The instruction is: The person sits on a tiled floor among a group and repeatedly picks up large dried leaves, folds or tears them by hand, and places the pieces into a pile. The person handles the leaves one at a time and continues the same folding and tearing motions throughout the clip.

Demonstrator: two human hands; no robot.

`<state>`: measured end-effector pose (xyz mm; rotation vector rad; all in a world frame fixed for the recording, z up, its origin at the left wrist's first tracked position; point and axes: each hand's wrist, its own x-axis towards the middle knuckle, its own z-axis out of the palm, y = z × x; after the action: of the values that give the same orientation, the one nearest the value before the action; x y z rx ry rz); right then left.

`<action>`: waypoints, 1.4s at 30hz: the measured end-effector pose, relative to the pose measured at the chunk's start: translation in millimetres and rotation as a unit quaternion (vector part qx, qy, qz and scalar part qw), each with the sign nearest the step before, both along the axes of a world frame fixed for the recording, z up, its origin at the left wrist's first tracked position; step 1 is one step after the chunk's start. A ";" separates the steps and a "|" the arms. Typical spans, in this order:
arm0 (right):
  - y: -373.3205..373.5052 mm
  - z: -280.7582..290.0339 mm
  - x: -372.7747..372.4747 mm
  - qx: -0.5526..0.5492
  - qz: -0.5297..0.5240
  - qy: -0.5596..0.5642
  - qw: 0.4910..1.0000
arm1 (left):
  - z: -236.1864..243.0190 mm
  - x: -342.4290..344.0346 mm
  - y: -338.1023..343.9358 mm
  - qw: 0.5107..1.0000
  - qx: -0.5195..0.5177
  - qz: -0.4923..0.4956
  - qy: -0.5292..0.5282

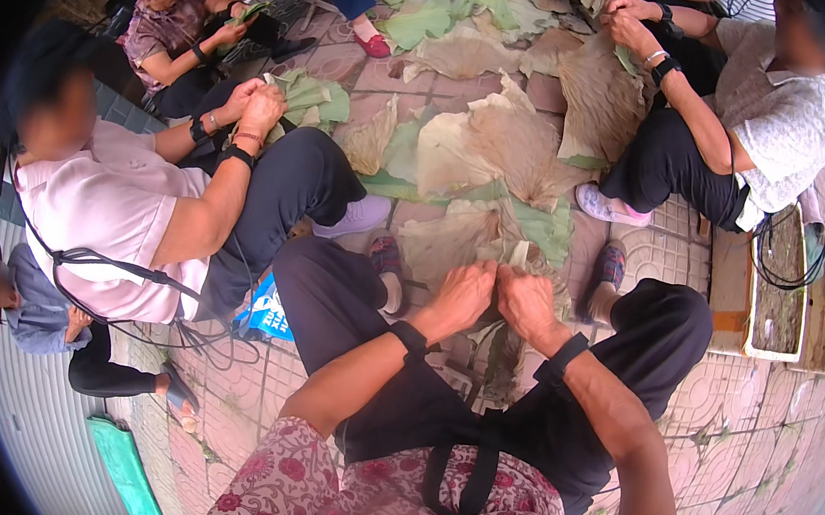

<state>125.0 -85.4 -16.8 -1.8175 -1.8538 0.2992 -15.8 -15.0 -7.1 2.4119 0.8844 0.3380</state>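
Between my knees, my left hand [459, 298] and my right hand [531, 308] are close together, thumbs and fingers pinched. Both grip the edge of a large, dry, greenish-tan lotus leaf [460, 234], which spreads out ahead of my knuckles. The exact pinch point is partly hidden by my fingers. Below my hands, darker leaf pieces [499, 362] hang or lie between my legs; which of the two I cannot tell. Just beyond, a wide, wrinkled pale-brown leaf [494, 148] lies spread on the paving.
More dried leaves [464, 52] cover the paving ahead. A person in a pink shirt [117, 196] sits close on my left, handling leaves. Another in a white top [775, 105] sits at the right. Planter boxes [731, 291] stand at the right, a blue bag [269, 311] by my left knee.
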 end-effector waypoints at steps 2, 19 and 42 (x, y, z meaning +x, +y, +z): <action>-0.3 0.1 1.5 0.007 0.000 0.003 1.000 | -0.4 -2.0 0.9 1.000 0.003 -0.009 -0.011; -0.5 -4.5 3.1 -0.015 0.011 -0.025 1.000 | 3.2 4.4 -5.4 0.999 0.033 0.003 0.031; -3.0 9.9 1.7 -0.053 0.016 -0.029 0.998 | 1.2 -1.9 -8.7 0.999 0.006 -0.030 0.016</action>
<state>126.7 -88.5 -6.9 -1.8864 -1.9428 0.3665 -17.7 -23.7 -5.8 2.4556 0.8249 0.2839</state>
